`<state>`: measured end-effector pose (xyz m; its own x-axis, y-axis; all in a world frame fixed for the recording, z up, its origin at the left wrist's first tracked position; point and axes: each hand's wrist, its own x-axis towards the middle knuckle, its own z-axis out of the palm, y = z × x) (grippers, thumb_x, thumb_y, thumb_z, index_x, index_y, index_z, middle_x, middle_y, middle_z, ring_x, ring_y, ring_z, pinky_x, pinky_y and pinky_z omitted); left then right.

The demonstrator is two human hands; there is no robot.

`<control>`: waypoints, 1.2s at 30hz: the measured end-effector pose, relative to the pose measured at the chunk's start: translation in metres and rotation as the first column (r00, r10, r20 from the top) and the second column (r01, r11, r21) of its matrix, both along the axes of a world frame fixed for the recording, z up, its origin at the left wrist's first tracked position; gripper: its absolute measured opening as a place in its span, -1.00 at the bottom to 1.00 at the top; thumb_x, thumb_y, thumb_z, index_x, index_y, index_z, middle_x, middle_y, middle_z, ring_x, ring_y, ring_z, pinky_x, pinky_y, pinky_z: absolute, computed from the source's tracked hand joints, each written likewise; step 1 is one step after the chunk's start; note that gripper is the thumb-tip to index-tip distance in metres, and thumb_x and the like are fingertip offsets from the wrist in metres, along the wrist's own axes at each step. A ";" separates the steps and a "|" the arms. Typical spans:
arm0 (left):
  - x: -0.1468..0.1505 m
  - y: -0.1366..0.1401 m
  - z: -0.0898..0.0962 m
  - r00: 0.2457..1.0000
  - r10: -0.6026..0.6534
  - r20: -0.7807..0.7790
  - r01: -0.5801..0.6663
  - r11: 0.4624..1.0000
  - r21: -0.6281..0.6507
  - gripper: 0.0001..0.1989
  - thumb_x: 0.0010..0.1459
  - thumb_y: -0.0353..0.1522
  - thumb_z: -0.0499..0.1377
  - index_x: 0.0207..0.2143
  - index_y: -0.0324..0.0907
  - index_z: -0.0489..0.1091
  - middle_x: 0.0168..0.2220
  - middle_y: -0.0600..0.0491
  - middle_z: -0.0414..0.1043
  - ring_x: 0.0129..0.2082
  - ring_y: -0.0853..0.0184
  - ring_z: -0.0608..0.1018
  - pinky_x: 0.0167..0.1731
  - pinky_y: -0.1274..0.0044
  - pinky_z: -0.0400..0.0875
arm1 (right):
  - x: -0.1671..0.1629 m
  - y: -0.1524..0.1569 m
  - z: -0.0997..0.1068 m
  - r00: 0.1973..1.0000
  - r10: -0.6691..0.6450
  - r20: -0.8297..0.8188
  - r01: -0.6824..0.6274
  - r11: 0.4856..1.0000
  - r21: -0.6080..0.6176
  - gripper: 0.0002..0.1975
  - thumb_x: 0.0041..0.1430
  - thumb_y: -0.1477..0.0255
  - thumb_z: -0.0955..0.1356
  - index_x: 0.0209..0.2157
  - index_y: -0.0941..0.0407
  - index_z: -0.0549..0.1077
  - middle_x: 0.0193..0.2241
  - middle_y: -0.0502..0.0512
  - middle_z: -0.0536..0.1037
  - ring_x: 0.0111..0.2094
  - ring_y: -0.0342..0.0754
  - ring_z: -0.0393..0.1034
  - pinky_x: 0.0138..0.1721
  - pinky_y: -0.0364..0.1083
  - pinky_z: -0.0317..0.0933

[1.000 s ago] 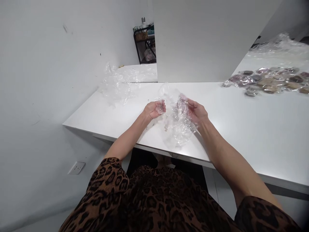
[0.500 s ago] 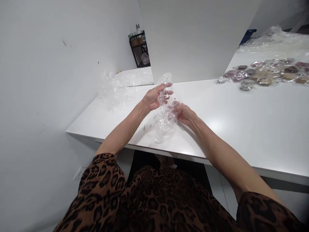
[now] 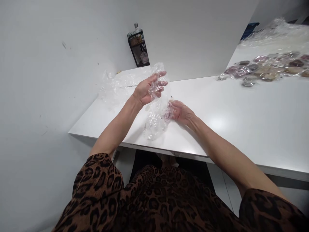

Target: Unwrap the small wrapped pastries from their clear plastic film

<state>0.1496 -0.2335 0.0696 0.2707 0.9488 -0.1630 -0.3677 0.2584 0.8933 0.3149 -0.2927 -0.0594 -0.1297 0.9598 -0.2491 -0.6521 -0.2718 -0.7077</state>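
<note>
A crumpled sheet of clear plastic film [image 3: 154, 120] lies over the near side of the white upright panel [image 3: 193, 38], below its left part, bunched low and rising to a loose upper end that overlaps the panel's foot. The left hand [image 3: 146, 91] has its fingers spread apart, with film draped across palm and fingers. The right hand [image 3: 182, 112], farther from the panel, seems to pinch the film's edge between thumb and fingers; the fingertips are blurred behind it. Something pinkish shows there through the plastic, and I cannot tell whether it is a wrapped piece or skin.

Thin film like this could cling to the spread left fingers and fold over on itself, or stretch and tear if the hands pulled apart unevenly. A loose right pinch could let the edge slip. A dark speck [image 3: 171, 96] beside the right thumb might get caught in the folds.

Underneath is the glossy white tabletop [image 3: 241, 122]. More loose film [image 3: 112, 91] sits left of the panel; a black shelf rack [image 3: 136, 48] stands beyond its left edge. Right of the panel lie plastic-wrapped rounded pieces [image 3: 267, 72], pink, tan and grey, with larger plastic sheeting [image 3: 280, 35] behind.
</note>
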 end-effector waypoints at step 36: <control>-0.147 -0.046 0.021 0.989 0.150 -0.007 -0.148 0.983 0.108 -0.54 0.47 -0.16 -0.01 0.31 -0.10 0.29 -0.24 -0.10 0.55 -0.40 0.28 0.61 -0.52 0.60 0.36 | 0.025 -0.002 -0.007 0.165 0.078 0.983 -0.635 0.771 0.046 -0.37 -0.02 0.11 0.52 0.06 0.11 0.50 -0.27 0.17 0.52 -0.17 0.14 0.42 -0.12 0.09 0.32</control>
